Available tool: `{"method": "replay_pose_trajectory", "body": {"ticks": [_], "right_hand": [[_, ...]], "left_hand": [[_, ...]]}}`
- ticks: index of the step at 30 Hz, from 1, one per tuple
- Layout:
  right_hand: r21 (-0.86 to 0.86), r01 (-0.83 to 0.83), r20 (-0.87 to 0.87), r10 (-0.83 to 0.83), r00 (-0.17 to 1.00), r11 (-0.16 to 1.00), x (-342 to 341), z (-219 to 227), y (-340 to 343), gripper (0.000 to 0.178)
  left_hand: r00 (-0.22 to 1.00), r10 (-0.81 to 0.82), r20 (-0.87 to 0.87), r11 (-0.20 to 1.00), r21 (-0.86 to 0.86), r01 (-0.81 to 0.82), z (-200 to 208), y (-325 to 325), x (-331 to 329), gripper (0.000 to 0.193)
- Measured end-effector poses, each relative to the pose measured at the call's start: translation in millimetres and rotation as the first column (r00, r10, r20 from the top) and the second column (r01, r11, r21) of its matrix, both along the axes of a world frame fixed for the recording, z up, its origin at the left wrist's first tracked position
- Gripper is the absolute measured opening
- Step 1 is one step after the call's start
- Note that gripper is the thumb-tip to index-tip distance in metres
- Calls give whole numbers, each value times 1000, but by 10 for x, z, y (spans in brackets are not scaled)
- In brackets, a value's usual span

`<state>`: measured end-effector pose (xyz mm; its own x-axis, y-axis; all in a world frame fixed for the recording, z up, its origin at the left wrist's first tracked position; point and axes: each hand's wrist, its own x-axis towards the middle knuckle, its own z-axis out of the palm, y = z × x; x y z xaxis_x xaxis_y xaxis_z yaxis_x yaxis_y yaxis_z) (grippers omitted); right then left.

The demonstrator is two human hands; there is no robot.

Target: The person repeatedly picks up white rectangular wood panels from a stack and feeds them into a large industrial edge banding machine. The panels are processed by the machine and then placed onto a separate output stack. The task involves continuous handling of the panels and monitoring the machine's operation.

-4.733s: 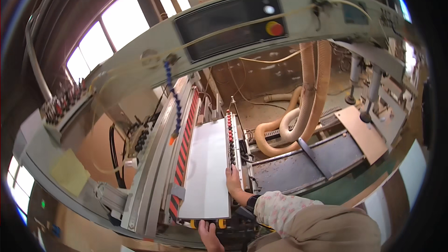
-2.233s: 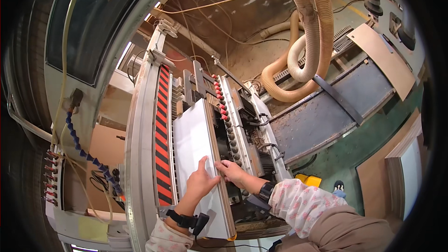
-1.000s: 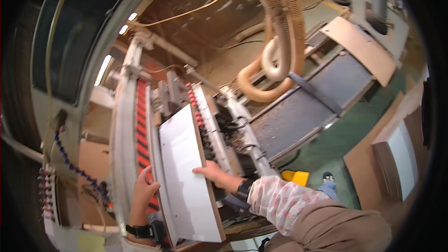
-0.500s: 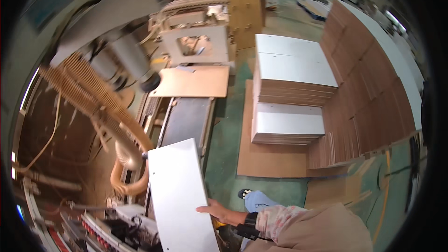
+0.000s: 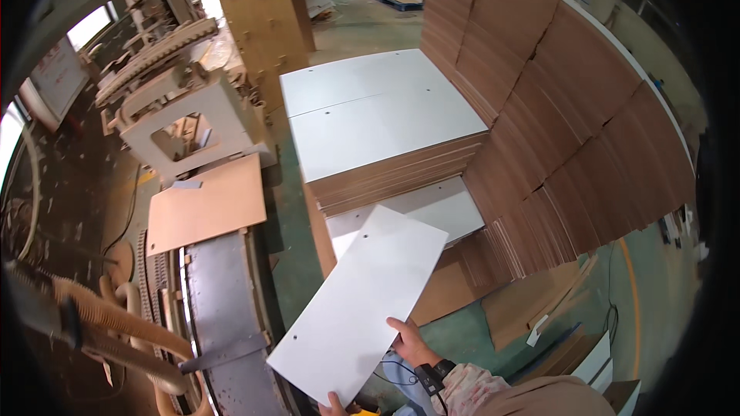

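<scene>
A white rectangular panel (image 5: 362,300) with small drilled holes is held tilted in front of me. My right hand (image 5: 414,344) grips its right long edge, thumb lying on the white face. At the panel's near end my left hand (image 5: 334,407) holds the edge, with only the thumb and part of the hand showing at the lower rim. The fingers of both hands are hidden under the panel. Its far end overlaps, in my view, a low stack of white panels (image 5: 455,204). Behind that stands a taller stack of white-topped panels (image 5: 385,112).
A high wall of stacked brown-edged boards (image 5: 532,108) rises on the right. Left of me runs a machine bed with a dark belt (image 5: 223,316), with a tan board (image 5: 208,200) across its far end. Ribbed hoses (image 5: 116,323) hang at the lower left. Cardboard sheets (image 5: 532,300) lie on the floor.
My view has turned right, away from the machine and toward the stacks. The white panel has swung from over the machine side toward the low stack. My left hand has come into view.
</scene>
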<state>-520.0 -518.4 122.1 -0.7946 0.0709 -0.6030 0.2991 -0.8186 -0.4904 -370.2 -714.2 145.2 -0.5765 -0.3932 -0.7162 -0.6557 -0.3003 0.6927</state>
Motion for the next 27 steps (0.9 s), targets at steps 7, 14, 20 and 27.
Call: {"method": "replay_pose_trajectory", "body": {"ticks": [7,14,20,27], "right_hand": [[1,73,40,-73,997,997,-769,-1015,822,37],[185,-504,318,434,843,844,-1443,-1285,1371,60],[305,-567,420,426,801,765,-1747,-1375,1562,70],[426,-494,435,307,847,758,-1730,-1456,1631,79]], "left_hand": [[901,-411,-140,911,-107,399,-928,132,-2020,26],[992,107,-70,917,393,-71,-1711,559,-2714,38],[987,-161,17,974,162,156,-1522,791,-3209,45],[818,-532,-217,817,123,564,-1551,705,-3208,54]]}}
